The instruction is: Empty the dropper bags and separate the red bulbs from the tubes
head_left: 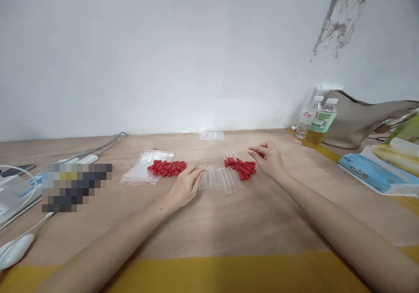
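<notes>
My left hand (186, 184) is closed at the left end of a row of clear dropper tubes (222, 181), with a thin clear tube (208, 168) at its fingertips. Left of that hand lies a pile of red dropper bulbs (165, 168), partly on a stack of clear plastic bags (135, 170). My right hand (268, 160) pinches a red dropper bulb (257, 151) between thumb and fingers, a little above the table. Just left of it, several assembled droppers (240, 167) lie heaped, red bulbs toward me and clear tubes pointing back.
Two bottles (319, 125) and a grey-beige bag (347, 122) stand at the back right. A blue tissue pack (373, 173) lies at the right. Power strips with cables (78, 160) and a white mouse (16, 251) are at the left. A small clear bag (211, 136) lies by the wall.
</notes>
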`<state>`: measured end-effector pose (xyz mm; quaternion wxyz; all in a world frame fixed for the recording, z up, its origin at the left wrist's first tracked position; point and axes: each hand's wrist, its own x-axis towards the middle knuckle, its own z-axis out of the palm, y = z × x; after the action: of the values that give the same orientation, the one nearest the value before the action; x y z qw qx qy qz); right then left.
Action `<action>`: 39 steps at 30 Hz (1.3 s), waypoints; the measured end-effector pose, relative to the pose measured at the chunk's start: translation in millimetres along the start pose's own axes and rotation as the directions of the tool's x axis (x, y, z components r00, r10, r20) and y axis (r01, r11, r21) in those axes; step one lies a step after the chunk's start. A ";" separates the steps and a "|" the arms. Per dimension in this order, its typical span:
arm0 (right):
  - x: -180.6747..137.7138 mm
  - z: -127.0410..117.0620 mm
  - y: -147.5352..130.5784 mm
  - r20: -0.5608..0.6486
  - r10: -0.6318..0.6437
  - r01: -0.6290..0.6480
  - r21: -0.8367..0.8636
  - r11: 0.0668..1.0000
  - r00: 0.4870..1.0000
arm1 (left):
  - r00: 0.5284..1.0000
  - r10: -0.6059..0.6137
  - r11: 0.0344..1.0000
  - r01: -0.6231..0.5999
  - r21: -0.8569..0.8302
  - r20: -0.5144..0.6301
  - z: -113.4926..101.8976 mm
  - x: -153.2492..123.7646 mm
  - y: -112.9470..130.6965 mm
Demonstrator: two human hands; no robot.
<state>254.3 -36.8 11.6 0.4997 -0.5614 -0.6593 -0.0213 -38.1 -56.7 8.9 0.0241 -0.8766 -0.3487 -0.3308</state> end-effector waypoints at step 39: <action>38.5 45.2 -21.3 0.495 0.332 -0.250 -0.225 0.942 0.803 | 0.999 0.017 0.999 -0.015 0.038 -0.041 21.6 -2.9 19.3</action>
<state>214.3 9.6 26.7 0.2542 -0.6757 -0.6729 0.1610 -15.3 -67.1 -6.1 0.0505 -0.8718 -0.3472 -0.3419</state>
